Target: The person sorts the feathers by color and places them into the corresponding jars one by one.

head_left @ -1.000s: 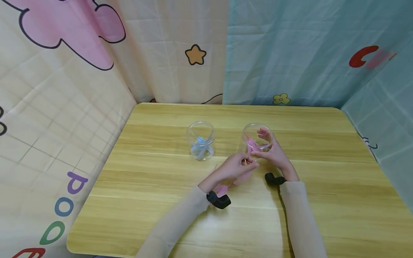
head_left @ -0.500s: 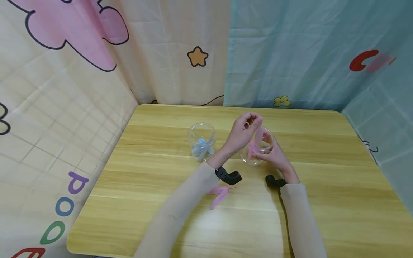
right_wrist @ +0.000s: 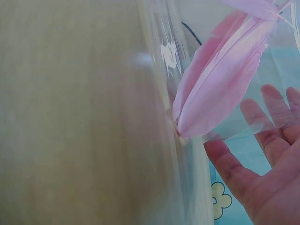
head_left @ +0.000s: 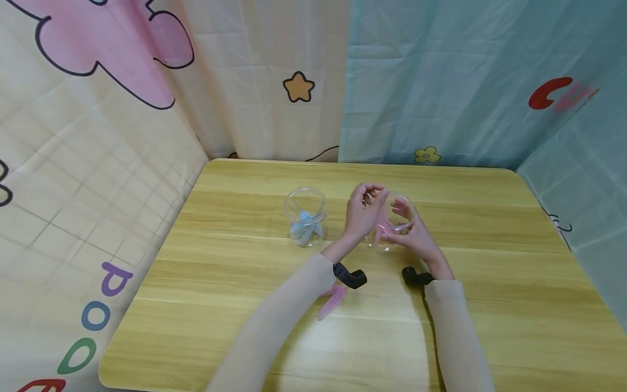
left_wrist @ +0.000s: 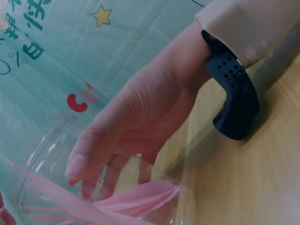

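Note:
At the right of the head view stands a clear plastic cup (head_left: pixel 383 246) with pink feathers (left_wrist: pixel 133 199) inside. My right hand (head_left: pixel 420 235) holds this cup from its right side, thumb at the near wall and fingers round the back; the right wrist view shows those fingers (right_wrist: pixel 269 136) beyond the clear wall. Over the cup's mouth, my left hand (head_left: pixel 361 215) pinches a pink feather (head_left: pixel 382 215) that reaches down into it. Only a sliver of the left fingertips (left_wrist: pixel 4 218) shows at the edge of the left wrist view.
A second clear cup (head_left: pixel 318 198) with light-blue feathers (head_left: pixel 306 224) stands to the left. Another pink feather (head_left: pixel 333 302) lies on the wooden table (head_left: pixel 220 272) below the left wrist. Curtains (head_left: pixel 431 81) hang behind the table.
My left hand has risen from the near side of the cup to above its mouth with a feather, then come down slightly. My right hand has stayed on the cup.

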The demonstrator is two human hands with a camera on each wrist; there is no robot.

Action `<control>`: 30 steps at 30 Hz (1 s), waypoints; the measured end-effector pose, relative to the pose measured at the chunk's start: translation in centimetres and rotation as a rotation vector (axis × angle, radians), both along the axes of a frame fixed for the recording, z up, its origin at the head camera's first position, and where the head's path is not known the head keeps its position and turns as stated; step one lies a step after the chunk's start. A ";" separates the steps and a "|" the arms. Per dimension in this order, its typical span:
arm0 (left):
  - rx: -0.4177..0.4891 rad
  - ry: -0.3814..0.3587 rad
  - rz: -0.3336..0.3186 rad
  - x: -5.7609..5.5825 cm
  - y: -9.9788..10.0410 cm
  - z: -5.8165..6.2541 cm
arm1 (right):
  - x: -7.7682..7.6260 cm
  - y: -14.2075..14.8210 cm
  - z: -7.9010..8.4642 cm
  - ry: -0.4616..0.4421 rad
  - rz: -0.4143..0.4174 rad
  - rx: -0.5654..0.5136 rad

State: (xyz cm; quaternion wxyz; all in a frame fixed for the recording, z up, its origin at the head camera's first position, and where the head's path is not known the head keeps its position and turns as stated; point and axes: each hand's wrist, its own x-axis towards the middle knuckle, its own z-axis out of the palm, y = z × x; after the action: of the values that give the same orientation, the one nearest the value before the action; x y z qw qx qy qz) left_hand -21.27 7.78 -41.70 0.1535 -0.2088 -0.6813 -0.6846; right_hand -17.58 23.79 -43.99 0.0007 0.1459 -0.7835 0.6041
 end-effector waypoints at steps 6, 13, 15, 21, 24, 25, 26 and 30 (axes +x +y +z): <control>-0.119 0.055 0.006 1.2 -2.0 -0.9 | -0.2 0.0 -0.3 0.017 0.004 -0.009; -0.542 -0.003 0.032 3.2 -5.1 -1.9 | -0.3 0.0 -0.5 0.015 0.003 -0.010; -0.642 -0.030 0.032 3.9 -5.8 -2.3 | -0.3 0.0 -0.5 0.021 0.002 -0.008; -0.854 -0.101 0.005 5.7 -7.8 -3.5 | -0.2 0.0 -0.4 0.040 0.004 0.005; -0.956 -0.114 -0.017 6.4 -8.4 -4.0 | -0.1 -0.1 -0.3 0.043 0.003 0.013; -0.988 -0.119 -0.025 6.6 -8.6 -4.1 | -0.1 -0.1 -0.3 0.044 0.003 0.016; -1.018 -0.122 -0.032 6.8 -8.8 -4.3 | -0.1 -0.1 -0.3 0.045 0.003 0.016; -1.118 -0.132 -0.056 7.5 -9.0 -4.7 | -0.1 0.0 -0.3 0.045 0.002 0.017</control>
State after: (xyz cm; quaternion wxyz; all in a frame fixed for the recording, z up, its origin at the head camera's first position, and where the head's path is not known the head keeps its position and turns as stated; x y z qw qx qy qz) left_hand -13.78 -1.25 -46.44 -0.0416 -0.2333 -0.9426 -0.2351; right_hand -17.71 23.76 -44.34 0.0164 0.1603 -0.7882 0.5940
